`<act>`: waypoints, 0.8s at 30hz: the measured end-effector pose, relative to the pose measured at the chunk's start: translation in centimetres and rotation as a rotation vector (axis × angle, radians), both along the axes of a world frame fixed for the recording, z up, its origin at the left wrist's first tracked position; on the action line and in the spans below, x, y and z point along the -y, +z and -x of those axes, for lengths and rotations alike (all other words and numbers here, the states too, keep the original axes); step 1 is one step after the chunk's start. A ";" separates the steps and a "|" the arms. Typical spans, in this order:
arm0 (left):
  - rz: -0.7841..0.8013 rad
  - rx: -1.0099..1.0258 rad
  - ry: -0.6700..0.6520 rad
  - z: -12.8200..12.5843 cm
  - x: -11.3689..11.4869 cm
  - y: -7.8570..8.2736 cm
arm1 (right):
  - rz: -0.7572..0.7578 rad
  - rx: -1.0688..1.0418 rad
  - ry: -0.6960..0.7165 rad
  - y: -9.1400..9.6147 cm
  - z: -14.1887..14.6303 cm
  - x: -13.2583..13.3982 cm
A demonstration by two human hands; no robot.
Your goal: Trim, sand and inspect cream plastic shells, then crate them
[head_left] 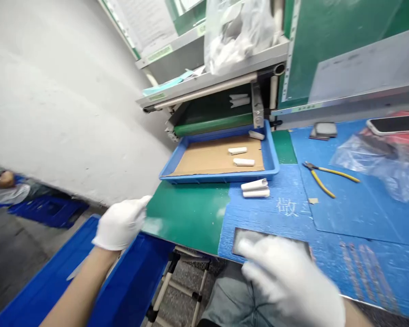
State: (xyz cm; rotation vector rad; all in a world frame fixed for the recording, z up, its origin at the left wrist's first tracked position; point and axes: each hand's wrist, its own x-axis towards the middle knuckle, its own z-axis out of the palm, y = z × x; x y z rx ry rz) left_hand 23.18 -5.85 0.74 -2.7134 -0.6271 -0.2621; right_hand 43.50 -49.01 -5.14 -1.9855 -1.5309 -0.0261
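Observation:
My left hand, in a white glove, is over a blue bin left of the table, its fingers curled closed. Whether anything is inside them is hidden. My right hand, also gloved and blurred, is at the table's front edge with fingers stretched leftward and apart. Beneath it lies a dark flat rectangular plate, partly covered by the hand. Two short white channel-shaped pieces lie side by side on the blue mat. More such white pieces are in a cardboard-lined blue tray.
A green-belted roller conveyor ends above the tray, under a shelf with a plastic bag. On the right are yellow-handled cutters, a phone, clear plastic and thin strips. A white wall stands left.

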 end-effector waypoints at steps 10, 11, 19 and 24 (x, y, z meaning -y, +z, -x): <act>0.230 -0.199 -0.559 -25.9 21.6 -5.9 | 0.231 0.079 -0.535 -2.4 -11.2 4.1; 0.244 -0.204 -0.557 -26.5 22.0 -6.3 | 0.210 0.048 -0.541 -2.8 -10.7 4.1; 0.434 -0.234 -0.481 -26.7 21.6 -7.6 | -0.128 -0.578 -0.613 -6.0 -7.0 3.8; 1.047 -0.049 -0.471 -23.1 22.2 -7.9 | -0.157 -0.725 -0.625 -6.6 -4.1 1.3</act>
